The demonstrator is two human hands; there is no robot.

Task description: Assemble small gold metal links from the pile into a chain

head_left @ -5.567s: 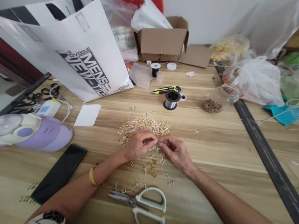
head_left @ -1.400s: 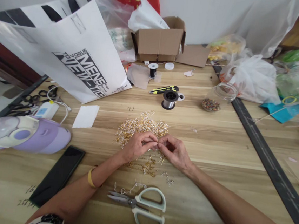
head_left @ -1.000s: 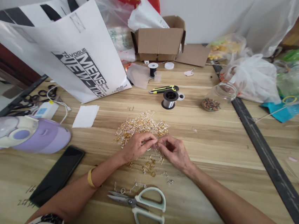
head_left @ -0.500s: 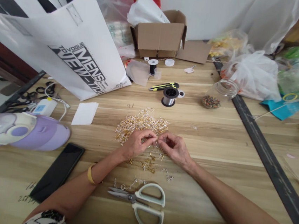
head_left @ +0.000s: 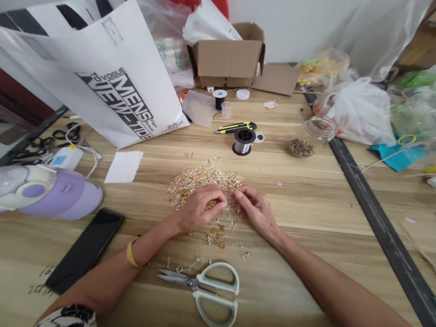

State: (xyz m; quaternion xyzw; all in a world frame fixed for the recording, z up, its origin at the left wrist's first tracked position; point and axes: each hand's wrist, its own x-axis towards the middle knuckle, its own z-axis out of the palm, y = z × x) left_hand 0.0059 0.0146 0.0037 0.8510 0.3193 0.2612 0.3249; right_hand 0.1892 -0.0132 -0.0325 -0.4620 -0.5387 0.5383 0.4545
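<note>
A loose pile of small gold and silver jewellery pieces [head_left: 193, 179] lies on the wooden table. At its near edge, my left hand [head_left: 203, 207] is closed in a pinch; whatever its fingertips hold is too small to make out. My right hand [head_left: 253, 208] is at the pile's right edge, thumb and fingers bent together over the pieces, with a small gap between the two hands. Gold chains [head_left: 211, 236] and a short silver chain [head_left: 242, 250] lie nearer to me. Scissors with pale green handles [head_left: 215, 293] rest below, beside another silver chain [head_left: 192, 266].
Beyond the pile stand a wire spool [head_left: 243, 142], a yellow-black utility knife [head_left: 233, 128] and a jar of beads [head_left: 309, 139]. On the left are a phone [head_left: 85, 251], a purple bottle [head_left: 64, 192] and a large white bag [head_left: 114, 76]. A cardboard box [head_left: 228, 59] is behind.
My hands have moved slightly apart, from fingertips meeting to a small gap. My right fingers have shifted over the pile's right edge. The whole view has shifted a little.
</note>
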